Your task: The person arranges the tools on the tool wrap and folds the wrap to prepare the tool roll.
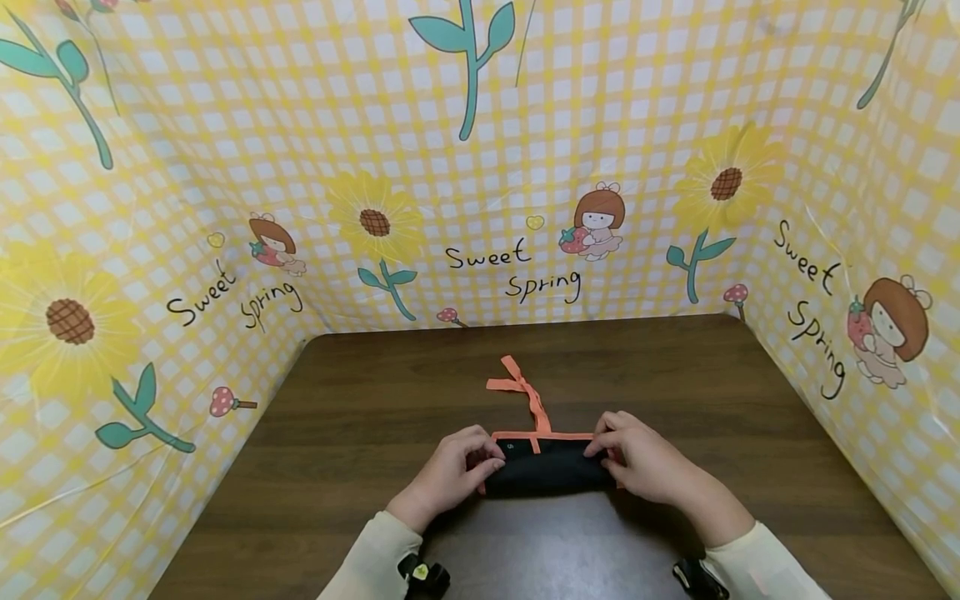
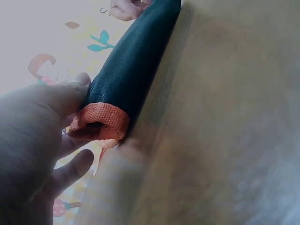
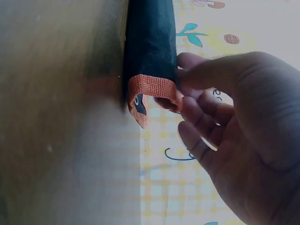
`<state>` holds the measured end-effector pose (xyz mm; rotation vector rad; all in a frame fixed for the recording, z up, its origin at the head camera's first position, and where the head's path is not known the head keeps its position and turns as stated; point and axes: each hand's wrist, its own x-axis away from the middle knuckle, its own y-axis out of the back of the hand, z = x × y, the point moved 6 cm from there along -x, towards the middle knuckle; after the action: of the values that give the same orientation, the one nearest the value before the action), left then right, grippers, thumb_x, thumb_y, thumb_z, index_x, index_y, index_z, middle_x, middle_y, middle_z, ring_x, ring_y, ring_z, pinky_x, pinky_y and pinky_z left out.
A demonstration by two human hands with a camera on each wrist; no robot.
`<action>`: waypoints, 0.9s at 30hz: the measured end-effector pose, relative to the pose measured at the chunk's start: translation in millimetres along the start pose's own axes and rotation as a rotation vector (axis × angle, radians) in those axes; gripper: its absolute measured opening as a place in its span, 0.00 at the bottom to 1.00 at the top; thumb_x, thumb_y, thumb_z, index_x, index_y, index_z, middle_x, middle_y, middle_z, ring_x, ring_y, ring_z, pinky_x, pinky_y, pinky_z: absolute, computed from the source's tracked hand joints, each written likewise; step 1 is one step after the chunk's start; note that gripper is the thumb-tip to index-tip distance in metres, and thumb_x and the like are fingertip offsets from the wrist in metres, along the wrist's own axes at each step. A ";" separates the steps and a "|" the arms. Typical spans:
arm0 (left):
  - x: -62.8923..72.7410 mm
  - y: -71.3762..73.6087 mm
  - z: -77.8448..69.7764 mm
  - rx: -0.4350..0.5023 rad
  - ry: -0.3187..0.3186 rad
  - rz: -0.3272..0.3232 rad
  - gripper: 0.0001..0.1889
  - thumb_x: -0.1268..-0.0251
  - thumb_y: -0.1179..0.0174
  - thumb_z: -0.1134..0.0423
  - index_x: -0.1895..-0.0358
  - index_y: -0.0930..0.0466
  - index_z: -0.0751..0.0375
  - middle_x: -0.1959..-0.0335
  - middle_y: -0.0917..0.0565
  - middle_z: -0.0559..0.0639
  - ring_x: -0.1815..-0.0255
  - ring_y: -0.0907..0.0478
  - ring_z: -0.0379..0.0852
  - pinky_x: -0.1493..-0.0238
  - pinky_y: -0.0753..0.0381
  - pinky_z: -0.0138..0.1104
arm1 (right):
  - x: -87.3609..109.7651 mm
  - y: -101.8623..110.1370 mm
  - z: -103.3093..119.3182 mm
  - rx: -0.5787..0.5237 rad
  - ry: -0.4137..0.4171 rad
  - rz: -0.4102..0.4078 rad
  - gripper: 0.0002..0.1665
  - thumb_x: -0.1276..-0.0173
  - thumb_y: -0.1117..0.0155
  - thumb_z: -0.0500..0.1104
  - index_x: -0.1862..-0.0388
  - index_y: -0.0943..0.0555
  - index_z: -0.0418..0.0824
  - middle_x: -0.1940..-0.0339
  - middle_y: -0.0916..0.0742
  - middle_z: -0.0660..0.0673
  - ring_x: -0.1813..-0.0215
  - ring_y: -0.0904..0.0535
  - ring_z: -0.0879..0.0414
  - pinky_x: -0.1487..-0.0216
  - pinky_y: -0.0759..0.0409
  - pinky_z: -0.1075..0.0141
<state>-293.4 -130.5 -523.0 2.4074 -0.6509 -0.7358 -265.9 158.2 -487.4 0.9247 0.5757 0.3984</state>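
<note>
A black roll-up pouch [image 1: 551, 473] with orange edging lies partly rolled on the table, its long side across my front. From its far edge an orange tie [image 1: 534, 400] runs away over the wood, its ends crossed. My left hand [image 1: 453, 468] pinches the pouch's left end between thumb and fingers. At the right end my right hand [image 1: 641, 457] holds the rolled layer with thumb and fingertips. The left wrist view shows the orange-bound end [image 2: 105, 117] folded over as an open loop. A similar folded orange edge [image 3: 154, 86] shows in the right wrist view.
The dark wooden table [image 1: 360, 392] extends around the pouch. A yellow checked cloth [image 1: 480, 192] with flowers and lettering stands as a wall at the back and both sides. Black wrist devices [image 1: 424, 575] sit at the cuffs of pale sleeves [image 1: 375, 557].
</note>
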 end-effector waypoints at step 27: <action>1.6 0.0 1.4 -0.201 0.048 0.102 0.17 0.40 0.22 0.51 0.51 0.18 0.37 0.54 0.19 0.30 0.52 0.22 0.35 0.46 0.21 0.39 | 1.2 -6.9 -5.4 0.075 -0.030 0.067 0.24 0.42 0.22 0.38 0.46 0.15 0.53 0.54 0.20 0.59 0.53 0.27 0.59 0.50 0.25 0.55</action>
<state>-293.1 -131.9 -524.5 2.1853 -0.6432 -0.6655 -267.8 158.4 -496.0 1.0223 0.5360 0.4242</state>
